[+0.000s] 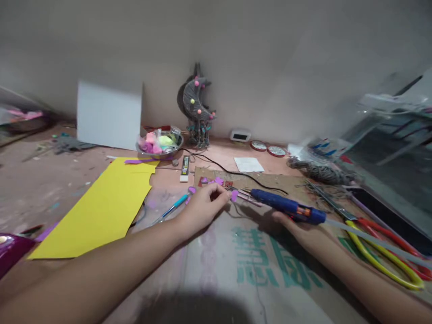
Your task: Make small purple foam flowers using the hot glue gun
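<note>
My left hand (207,204) pinches a small purple cut-out piece (234,195) between thumb and fingertips. In my right hand (290,225) is a blue hot glue gun (283,201), its nozzle pointing left, close to the purple piece. A clear glue stick (366,236) sticks out from the gun's rear. Beyond my left hand, several more purple cut-outs (219,181) lie on the cardboard. A blue pen (173,207) rests beside my left wrist. Whether the nozzle touches the piece I cannot tell.
Yellow paper (97,211) lies at left. Scissors (381,252) with red and yellow handles and a dark phone (391,218) are at right. Behind stand a bowl of pompoms (160,143), a grey moon ornament (197,101), a white board (110,114) and grey yarn (320,170).
</note>
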